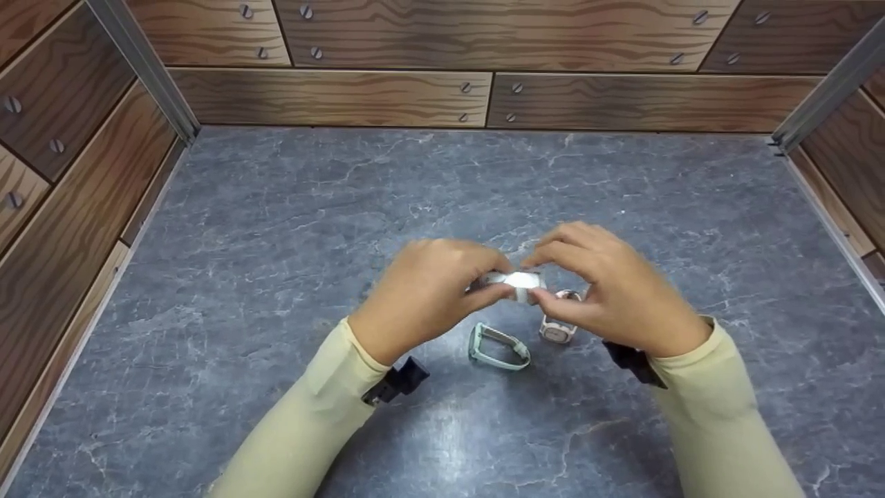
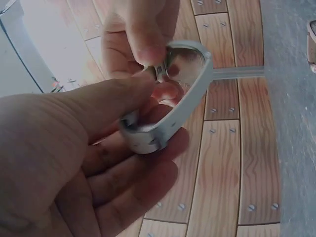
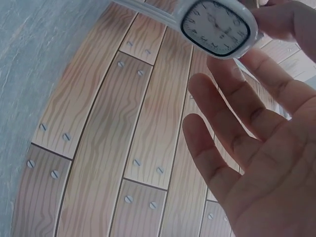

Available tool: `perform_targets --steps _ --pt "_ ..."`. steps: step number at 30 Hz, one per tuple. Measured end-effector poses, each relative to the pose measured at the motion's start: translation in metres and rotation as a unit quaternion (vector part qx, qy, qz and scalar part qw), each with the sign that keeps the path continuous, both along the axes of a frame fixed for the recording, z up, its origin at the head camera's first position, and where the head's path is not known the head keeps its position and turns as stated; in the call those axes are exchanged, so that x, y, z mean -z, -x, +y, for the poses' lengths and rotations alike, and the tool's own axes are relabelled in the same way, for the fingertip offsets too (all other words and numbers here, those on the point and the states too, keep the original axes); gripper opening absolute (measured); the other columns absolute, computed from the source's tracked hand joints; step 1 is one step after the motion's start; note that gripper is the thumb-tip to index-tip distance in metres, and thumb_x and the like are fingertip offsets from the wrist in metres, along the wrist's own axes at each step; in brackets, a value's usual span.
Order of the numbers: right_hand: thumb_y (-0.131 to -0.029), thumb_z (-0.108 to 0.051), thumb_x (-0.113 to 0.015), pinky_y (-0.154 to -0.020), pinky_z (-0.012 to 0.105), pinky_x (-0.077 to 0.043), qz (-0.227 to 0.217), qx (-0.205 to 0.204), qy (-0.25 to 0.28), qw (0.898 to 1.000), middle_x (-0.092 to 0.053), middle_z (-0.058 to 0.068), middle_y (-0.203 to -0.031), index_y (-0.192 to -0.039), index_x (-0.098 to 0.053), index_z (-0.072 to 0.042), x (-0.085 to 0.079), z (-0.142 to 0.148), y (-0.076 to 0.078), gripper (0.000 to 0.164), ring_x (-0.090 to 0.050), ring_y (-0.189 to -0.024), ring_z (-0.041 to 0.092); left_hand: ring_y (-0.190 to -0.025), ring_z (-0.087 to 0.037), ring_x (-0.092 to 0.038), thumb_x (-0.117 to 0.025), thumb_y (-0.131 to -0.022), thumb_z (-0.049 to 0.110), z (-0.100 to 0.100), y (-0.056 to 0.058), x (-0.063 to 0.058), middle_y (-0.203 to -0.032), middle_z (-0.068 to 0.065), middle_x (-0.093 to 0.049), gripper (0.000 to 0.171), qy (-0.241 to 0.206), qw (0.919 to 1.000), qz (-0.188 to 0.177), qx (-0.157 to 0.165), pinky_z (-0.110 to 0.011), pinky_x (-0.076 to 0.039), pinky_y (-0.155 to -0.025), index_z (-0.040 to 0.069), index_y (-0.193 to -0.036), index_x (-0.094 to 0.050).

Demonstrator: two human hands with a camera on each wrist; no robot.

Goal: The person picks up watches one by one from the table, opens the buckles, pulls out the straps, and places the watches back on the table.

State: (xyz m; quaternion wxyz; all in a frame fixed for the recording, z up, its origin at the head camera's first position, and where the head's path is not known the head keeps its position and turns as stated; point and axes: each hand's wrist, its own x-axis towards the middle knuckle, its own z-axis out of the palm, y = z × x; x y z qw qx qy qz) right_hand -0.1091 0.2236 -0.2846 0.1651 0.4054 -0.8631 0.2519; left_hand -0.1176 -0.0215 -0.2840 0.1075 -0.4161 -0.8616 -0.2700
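A white wristwatch [image 1: 523, 279] with its strap bent into a loop is held up between both hands, its face bright with glare in the head view. My left hand [image 1: 432, 287] pinches the strap near its buckle between thumb and fingers. From the other side, my right hand [image 1: 608, 283] pinches the watch with thumb and index finger. Its other fingers [image 3: 217, 133] extend loosely in the right wrist view, where the numbered dial [image 3: 216, 27] shows. Nearest below the hands lies a mint-green watch [image 1: 520, 346], and a pale pinkish watch [image 1: 557, 332] sits by the right thumb.
The grey marbled tabletop [image 1: 332, 200] spreads around the hands. Wood-patterned panels [image 1: 387, 97] with printed screws wall in the back and both sides, and grey metal strips [image 1: 148, 69] run along the corners. Black wrist cameras [image 1: 397, 384] sit on the pale yellow sleeves.
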Motion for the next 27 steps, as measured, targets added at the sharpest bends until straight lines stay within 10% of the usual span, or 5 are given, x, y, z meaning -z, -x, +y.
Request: perform_targets --steps 27 --pt "-0.094 -0.009 -0.076 -0.079 0.022 -0.058 -0.095 -0.018 0.049 0.994 -0.069 -0.009 -0.102 -0.109 -0.072 -0.015 -0.002 -0.0048 -0.0043 0.017 -0.068 -0.089 0.006 -0.08 -0.004 -0.067 -0.071 -0.099 0.03 -0.0025 0.0 -0.0014 -0.096 0.006 -0.075 0.019 -0.082 0.9966 0.006 0.006 -0.021 -0.055 -0.072 0.014 -0.108 -0.076"
